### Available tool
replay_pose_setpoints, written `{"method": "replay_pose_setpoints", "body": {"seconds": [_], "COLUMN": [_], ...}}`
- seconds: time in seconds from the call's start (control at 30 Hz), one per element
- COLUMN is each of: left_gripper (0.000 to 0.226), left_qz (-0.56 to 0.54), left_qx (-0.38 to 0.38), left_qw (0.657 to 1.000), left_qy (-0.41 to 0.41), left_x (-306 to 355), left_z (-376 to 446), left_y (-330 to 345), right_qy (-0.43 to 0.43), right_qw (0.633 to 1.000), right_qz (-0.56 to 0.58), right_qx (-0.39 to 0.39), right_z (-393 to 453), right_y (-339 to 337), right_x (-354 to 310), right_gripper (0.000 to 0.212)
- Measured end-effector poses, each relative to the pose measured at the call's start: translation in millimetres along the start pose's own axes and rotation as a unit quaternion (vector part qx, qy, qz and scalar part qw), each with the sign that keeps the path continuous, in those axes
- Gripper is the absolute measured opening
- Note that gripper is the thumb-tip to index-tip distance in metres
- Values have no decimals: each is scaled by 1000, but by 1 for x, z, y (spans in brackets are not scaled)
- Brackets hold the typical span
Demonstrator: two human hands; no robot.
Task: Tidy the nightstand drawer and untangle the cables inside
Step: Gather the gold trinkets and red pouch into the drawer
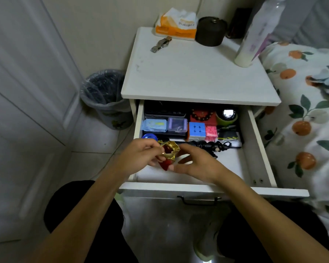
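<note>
The white nightstand drawer (258, 149) stands pulled out. Over its front left, my left hand (141, 152) pinches the gold rim of a small red pouch (169, 151). My right hand (196, 162) is at the pouch's right side, fingers curled toward it and touching its lower edge. A tangle of black cable (211, 146) lies just behind my right hand. Rows of items sit at the back: a blue packet (154, 125), a purple box (177, 125), a puzzle cube (197, 130), a pink box (211, 132) and a bead bracelet (202, 115).
On the nightstand top (188, 76) are a tissue pack (176, 23), a watch (160, 44), a dark round jar (210, 31) and a tall white bottle (254, 35). A lined bin (104, 97) stands left; a bed with a fruit-print cover (302, 120) is right.
</note>
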State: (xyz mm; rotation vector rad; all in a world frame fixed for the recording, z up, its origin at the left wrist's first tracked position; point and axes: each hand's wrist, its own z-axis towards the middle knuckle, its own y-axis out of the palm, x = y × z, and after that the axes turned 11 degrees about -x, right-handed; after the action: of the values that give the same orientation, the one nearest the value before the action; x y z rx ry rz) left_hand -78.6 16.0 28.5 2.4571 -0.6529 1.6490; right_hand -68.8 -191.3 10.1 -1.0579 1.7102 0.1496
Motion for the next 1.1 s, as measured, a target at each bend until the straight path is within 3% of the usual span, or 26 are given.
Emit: {"method": "replay_pose_setpoints", "body": {"seconds": [0.2, 0.3, 0.37, 0.43, 0.5, 0.6, 0.73, 0.97, 1.1], "left_gripper": [20, 8, 26, 45, 31, 14, 16, 11, 8], "left_qz": [103, 194, 279, 327, 328, 351, 382, 350, 353], "left_qx": [-53, -13, -9, -54, -62, -9, 10, 0, 47], "left_qw": [993, 979, 956, 938, 935, 927, 910, 917, 922], "left_qy": [23, 63, 84, 101, 122, 136, 159, 193, 155], "left_x": [17, 23, 26, 27, 27, 23, 20, 19, 20], "left_z": [15, 27, 36, 46, 57, 67, 67, 61, 62], "left_y": [29, 36, 38, 43, 50, 55, 54, 55, 34], "right_qy": [-66, -60, -48, -54, -60, -41, 17, 62, 94], "right_qw": [989, 985, 988, 989, 987, 973, 964, 968, 960], "right_qz": [-81, -92, -84, -72, -66, -127, -175, -189, -169], "right_qx": [101, 131, 123, 114, 132, 189, 201, 154, 204], "right_z": [-15, -25, -28, -27, -25, -27, -34, -55, -66], "right_y": [-13, -28, -37, -42, -45, -49, -52, -55, -67], "right_x": [16, 31, 37, 39, 41, 45, 47, 56, 61], "right_gripper": [6, 25, 18, 16, 19, 15, 36, 29, 30]}}
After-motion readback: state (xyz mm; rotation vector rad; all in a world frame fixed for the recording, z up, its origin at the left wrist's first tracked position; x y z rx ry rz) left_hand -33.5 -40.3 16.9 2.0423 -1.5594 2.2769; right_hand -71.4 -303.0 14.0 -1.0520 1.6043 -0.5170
